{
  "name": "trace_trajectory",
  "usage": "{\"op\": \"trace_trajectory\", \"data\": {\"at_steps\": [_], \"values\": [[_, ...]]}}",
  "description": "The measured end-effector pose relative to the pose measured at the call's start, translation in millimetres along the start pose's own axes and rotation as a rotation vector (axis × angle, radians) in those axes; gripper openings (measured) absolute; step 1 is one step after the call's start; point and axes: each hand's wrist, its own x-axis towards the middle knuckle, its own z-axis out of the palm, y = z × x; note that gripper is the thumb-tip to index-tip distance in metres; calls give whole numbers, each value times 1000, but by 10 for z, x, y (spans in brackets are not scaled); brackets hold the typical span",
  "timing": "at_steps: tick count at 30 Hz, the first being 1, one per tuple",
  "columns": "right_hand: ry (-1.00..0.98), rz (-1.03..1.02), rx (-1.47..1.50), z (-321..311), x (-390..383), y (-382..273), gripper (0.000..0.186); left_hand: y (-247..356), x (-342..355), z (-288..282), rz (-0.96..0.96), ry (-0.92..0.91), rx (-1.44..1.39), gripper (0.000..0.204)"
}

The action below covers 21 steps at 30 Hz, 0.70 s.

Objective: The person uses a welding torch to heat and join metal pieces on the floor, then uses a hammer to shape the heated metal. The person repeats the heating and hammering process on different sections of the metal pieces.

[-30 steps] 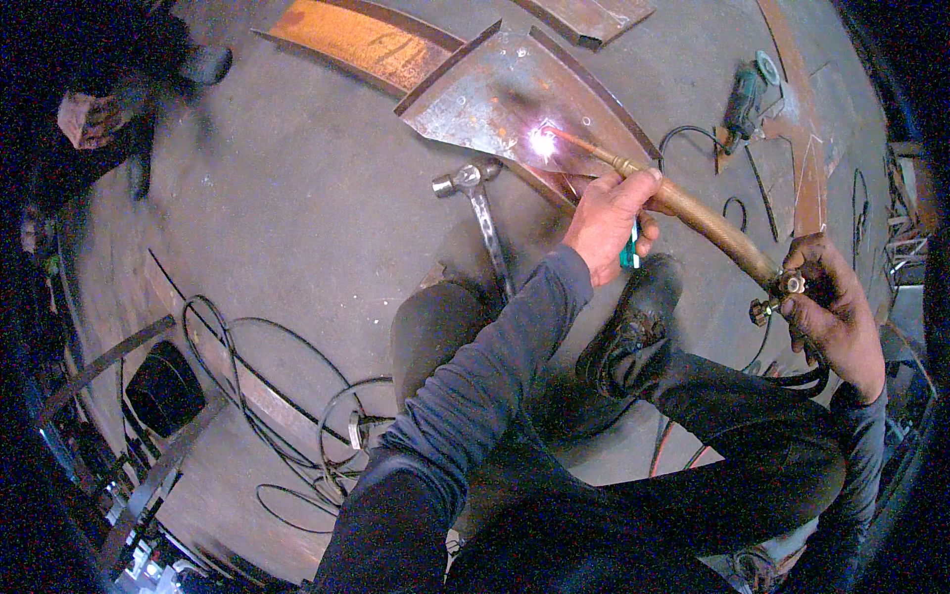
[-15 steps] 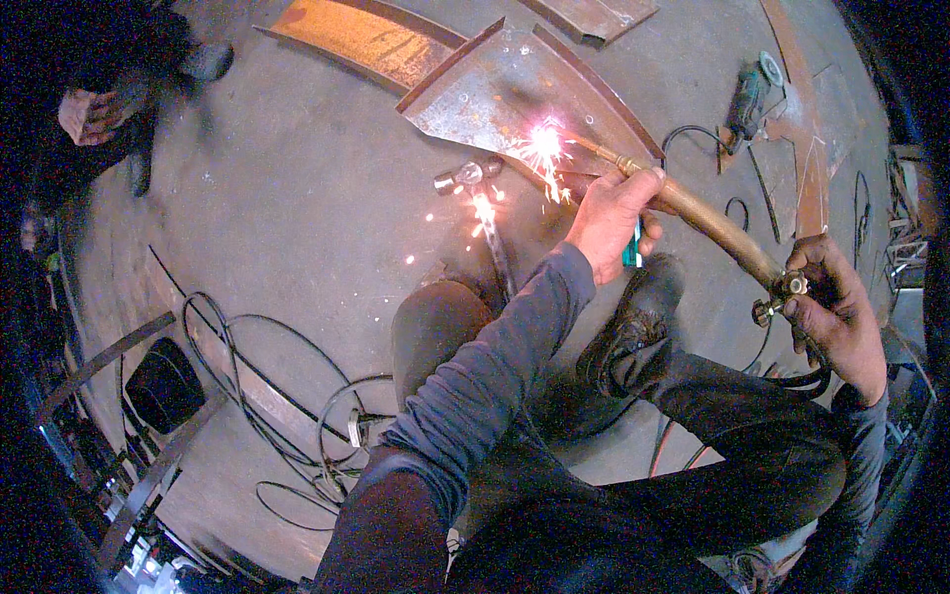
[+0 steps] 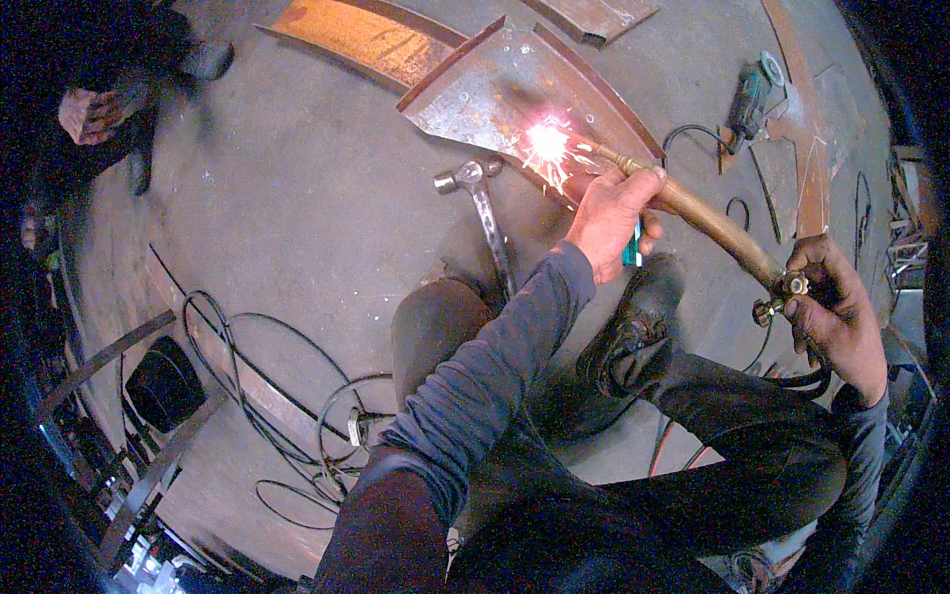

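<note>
Sparks (image 3: 547, 146) gone from hammer (image 3: 485, 213) | it lies beside plate (image 3: 480, 99) | grinder (image 3: 749, 105) farther right

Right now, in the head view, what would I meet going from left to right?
Another person's hand, black coiled cable, hammer, bright sparks, left hand, angle grinder, right hand.
</note>
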Motion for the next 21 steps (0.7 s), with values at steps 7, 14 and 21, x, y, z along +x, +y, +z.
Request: {"op": "trace_trajectory", "data": {"at_steps": [7,14,21], "values": [[7,5,9,5,-8,-5,19,-33,36,-11,21,-31,-2,32],[25,53,0,0,-23,-12,22,-4,18,19,20,2,9,29],[3,66,2,-22,-29,-27,24,-55,22,3,-8,27,47,30]]}}
